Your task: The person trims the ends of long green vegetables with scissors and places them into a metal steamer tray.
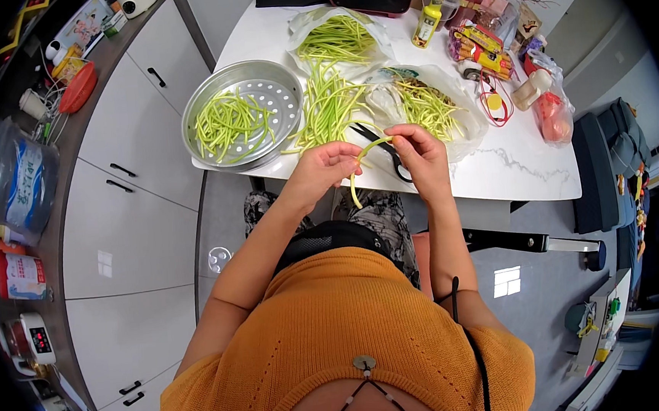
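Observation:
My left hand (325, 169) and my right hand (420, 155) together hold one long green bean (359, 169) above the near edge of the white table (526, 169). The bean bends between my fingers and its lower end hangs down toward my lap. Just beyond my hands lie black scissors (385, 150) and a loose pile of green beans (330, 106). A round perforated metal tray (279, 87) with cut bean pieces stands to the left of that pile.
Two clear plastic bags hold more beans (337, 38) and bean trimmings (426, 107). Bottles, snack packets and a black bag crowd the table's far right. White cabinets (128, 219) and a cluttered counter run along the left. A chair stands right.

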A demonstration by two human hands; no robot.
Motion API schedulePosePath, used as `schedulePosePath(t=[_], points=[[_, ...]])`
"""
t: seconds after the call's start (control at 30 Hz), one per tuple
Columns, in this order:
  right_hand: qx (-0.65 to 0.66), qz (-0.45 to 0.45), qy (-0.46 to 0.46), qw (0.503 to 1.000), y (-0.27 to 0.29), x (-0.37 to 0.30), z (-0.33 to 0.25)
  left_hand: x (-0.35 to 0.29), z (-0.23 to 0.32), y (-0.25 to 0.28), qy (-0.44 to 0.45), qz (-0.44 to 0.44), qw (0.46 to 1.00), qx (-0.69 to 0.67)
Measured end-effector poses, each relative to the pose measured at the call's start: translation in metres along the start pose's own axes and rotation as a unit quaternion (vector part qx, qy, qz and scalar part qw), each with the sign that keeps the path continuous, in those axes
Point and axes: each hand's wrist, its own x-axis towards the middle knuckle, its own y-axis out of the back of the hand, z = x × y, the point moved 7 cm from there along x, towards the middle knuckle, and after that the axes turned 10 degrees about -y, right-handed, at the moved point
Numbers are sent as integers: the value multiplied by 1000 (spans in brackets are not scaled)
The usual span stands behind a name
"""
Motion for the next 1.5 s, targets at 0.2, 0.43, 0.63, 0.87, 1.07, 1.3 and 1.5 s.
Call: schedulePosePath(t=[0.2,0.43,0.63,0.87,1.07,1.3,1.5], points=[[-84,107,120,983,2,-5,-18,3,2,10,-53,58,996,-35],[-145,136,117,973,-3,-13,-27,1,8,17,-97,129,987,-6],[-225,133,126,957,-11,-17,-31,1,12,22,-117,148,982,-7],[-389,47,183,902,-43,-20,-25,2,9,18,-138,141,980,-11],[-432,43,158,887,-35,-18,-26,-21,75,-1,-367,222,760,488],[-442,43,190,875,-36,-20,-36,-19,60,-26,-406,48,649,642],[-365,73,225,901,-31,-22,-43,-17,57,-15,-379,93,787,478]])
